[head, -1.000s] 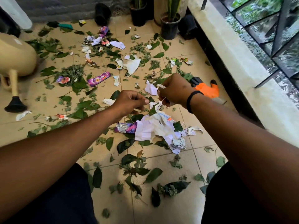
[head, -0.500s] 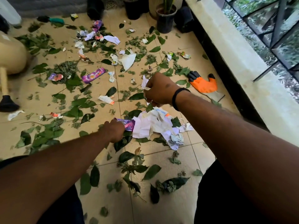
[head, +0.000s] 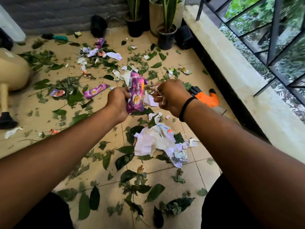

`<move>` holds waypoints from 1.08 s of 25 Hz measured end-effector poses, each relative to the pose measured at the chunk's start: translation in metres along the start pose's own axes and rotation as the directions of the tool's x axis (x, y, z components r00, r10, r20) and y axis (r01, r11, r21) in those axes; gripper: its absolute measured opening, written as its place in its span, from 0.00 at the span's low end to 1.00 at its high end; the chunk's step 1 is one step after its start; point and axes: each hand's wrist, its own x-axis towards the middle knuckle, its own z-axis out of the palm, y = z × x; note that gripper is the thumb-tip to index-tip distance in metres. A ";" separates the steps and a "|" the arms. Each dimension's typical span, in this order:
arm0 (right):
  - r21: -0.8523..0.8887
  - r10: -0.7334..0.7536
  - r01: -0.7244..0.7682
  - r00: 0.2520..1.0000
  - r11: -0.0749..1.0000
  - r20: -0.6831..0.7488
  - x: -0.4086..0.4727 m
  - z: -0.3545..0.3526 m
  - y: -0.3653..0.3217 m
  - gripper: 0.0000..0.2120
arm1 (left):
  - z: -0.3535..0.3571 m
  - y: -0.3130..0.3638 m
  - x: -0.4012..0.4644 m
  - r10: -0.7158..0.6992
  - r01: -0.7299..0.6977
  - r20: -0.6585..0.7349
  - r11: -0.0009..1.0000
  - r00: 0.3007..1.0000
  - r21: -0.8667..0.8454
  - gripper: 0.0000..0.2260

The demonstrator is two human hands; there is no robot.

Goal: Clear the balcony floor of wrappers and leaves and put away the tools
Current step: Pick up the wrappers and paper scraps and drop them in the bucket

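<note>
Floor: beige tiled balcony floor (head: 189, 63) lay strewn with green leaves (head: 127, 160).
Left hand (head: 118, 103): gripped crumpled purple plastic snack wrapper (head: 136, 95), lettering unreadable.
Right hand (head: 171, 96): clenched around small white paper scraps (head: 159, 95).

Both forearms are bare, no sleeves in view. The right hand (head: 171, 96) has a thin black band (head: 185, 106) around its wrist; the left hand (head: 118, 103) wears nothing. Dark trousers (head: 231, 204) cover both knees

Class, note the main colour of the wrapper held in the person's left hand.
Purple, with white lettering; the wrapper in the left hand shows in the head view.
</note>
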 end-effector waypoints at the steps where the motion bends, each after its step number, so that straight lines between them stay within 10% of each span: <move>1: 0.045 0.024 -0.025 0.999 0.999 0.023 -0.003 -0.001 0.000 0.06 | 0.003 0.007 -0.007 -0.035 0.035 0.012 0.997 0.999 -0.068 0.13; 8: 0.018 0.018 -0.021 0.987 1.000 0.162 -0.019 0.001 -0.004 0.05 | 0.022 0.002 -0.013 -0.008 -0.013 0.189 0.994 0.982 0.111 0.16; 24: -0.083 0.083 -0.092 0.991 0.992 -0.101 -0.010 -0.021 0.002 0.05 | 0.051 -0.041 -0.008 0.126 -0.138 0.078 0.975 0.989 0.175 0.15; 27: -0.057 0.048 -0.056 0.990 0.997 -0.133 -0.011 -0.031 -0.004 0.06 | 0.039 -0.075 0.010 0.017 -0.060 0.084 0.839 0.996 0.541 0.11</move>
